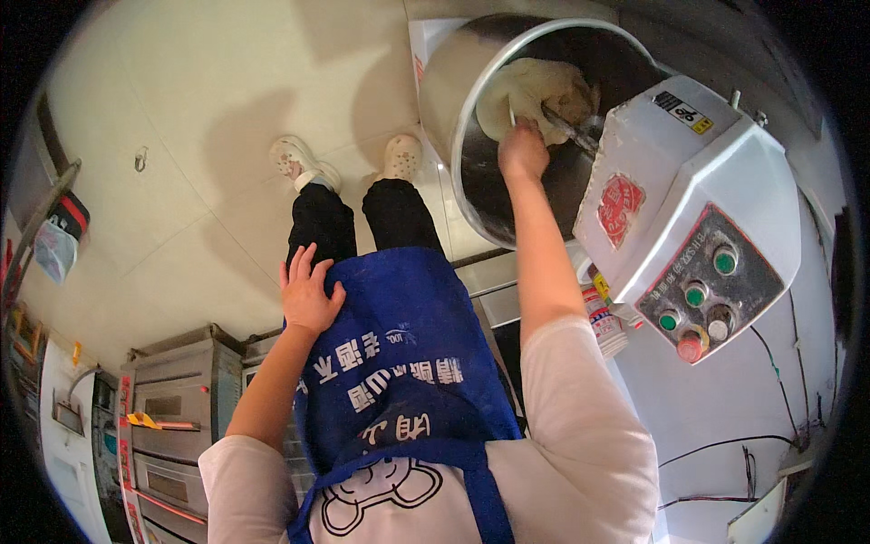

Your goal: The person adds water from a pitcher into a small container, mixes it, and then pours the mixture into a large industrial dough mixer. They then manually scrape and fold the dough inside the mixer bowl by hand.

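My right hand (524, 154) reaches down into the steel bowl (464, 150) of a dough mixer (675, 172). Its fingers are closed around a thin, pale tool (512, 117), mostly hidden by the hand, with a narrow end touching or just over the dough. The pale, soft-looking dough (521, 83) lies in the far part of the bowl. A dark metal mixing hook (573, 131) runs into it, just right of my hand. My left hand (311, 292) rests on the blue apron (399, 308) over my thigh, fingers spread, holding nothing.
The mixer's control panel (711, 283) has green buttons and a red knob. A printed tub (605, 325) stands below the mixer head. Black cables (725, 444) run at the right. A metal deck oven (172, 408) stands lower left. A ring-shaped fitting (140, 160) is on the tiled floor.
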